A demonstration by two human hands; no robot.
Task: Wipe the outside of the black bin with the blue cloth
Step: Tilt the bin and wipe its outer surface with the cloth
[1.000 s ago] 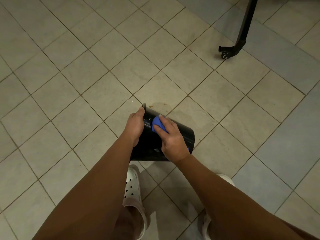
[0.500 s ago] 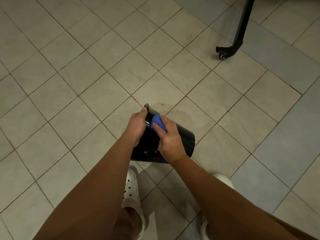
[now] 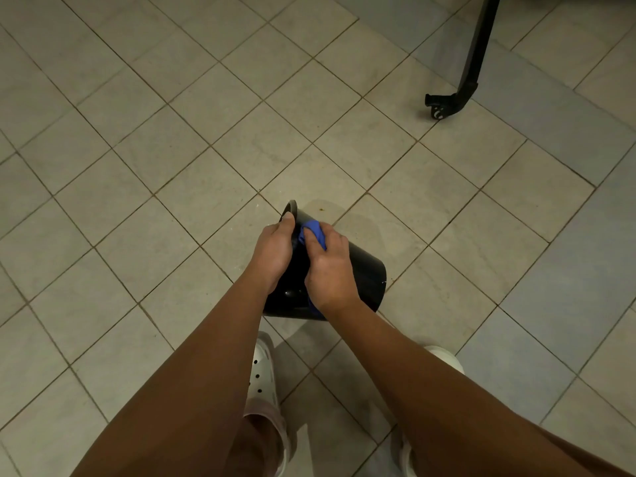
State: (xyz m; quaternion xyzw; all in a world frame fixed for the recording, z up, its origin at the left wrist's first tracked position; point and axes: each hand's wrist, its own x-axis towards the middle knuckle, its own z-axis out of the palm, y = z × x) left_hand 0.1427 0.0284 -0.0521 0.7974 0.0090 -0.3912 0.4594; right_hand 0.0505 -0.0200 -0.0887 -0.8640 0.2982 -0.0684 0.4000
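Black bin (image 3: 364, 273) lies tipped on its side just below the middle of the view, toward 6 o'clock, over the tiled floor (image 3: 172, 166). Its open rim faces about 9 o'clock and its base points toward 4 o'clock. Whether it touches the floor cannot be told.

The left hand (image 3: 273, 251) grips the rim at the bin's 10 o'clock edge, with the thumb laid along the outside of the rim and the other fingers out of sight on the far side. The right hand (image 3: 328, 270) is closed round the bunched blue cloth (image 3: 315, 234) and presses it on the bin's outer wall just beside the left thumb. A fold of cloth pokes out past the fingertips at 12 o'clock, and another scrap shows under the wrist.

A white perforated clog (image 3: 262, 376) stands at 6 o'clock below the bin, and a second white shoe (image 3: 444, 356) at 5 o'clock. A black stand leg with a caster (image 3: 461, 94) rests on the floor at 1 o'clock, well apart from the bin.
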